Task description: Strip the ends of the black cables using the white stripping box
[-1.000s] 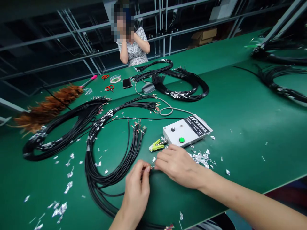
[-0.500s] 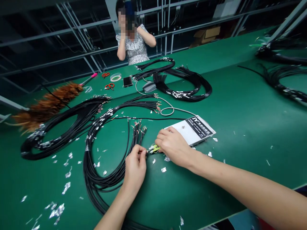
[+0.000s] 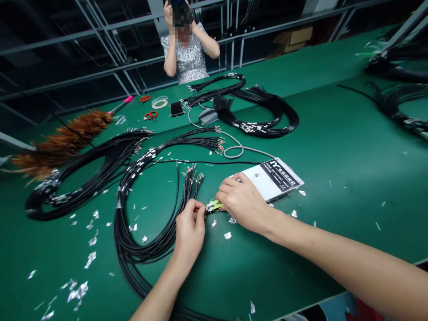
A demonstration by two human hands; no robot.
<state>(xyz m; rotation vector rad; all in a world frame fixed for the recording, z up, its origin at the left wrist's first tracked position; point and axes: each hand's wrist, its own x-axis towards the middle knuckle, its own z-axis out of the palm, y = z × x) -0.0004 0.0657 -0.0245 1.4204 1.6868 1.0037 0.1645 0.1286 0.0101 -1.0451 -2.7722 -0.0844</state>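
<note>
My left hand (image 3: 190, 223) is closed in a pinch on the end of a black cable, most of which the fingers hide. Just to its right, my right hand (image 3: 239, 196) is wrapped over a small tool with yellow-green parts (image 3: 216, 205); its exact kind is hidden by the fingers. The tool's pale front end meets the cable tip at my left fingertips. Beside the right hand lies a flat white wire-twisting machine (image 3: 267, 178) with a black label. Left of my hands curves a bundle of black cables (image 3: 133, 249), its stripped copper ends (image 3: 193, 176) pointing up.
More cable coils lie at the left (image 3: 40, 205), the back (image 3: 284, 120) and the right (image 3: 401, 102). Foil scraps (image 3: 78, 292) litter the green table (image 3: 334, 187). Farther back are a feather duster (image 3: 73, 133), red-handled scissors (image 3: 151, 116), a phone (image 3: 176, 109), a grey pedal (image 3: 207, 116) and a seated person (image 3: 189, 60).
My view has shifted slightly. Both hands keep nearly the same place and grip. Across the table, the person's hands have risen along the head.
</note>
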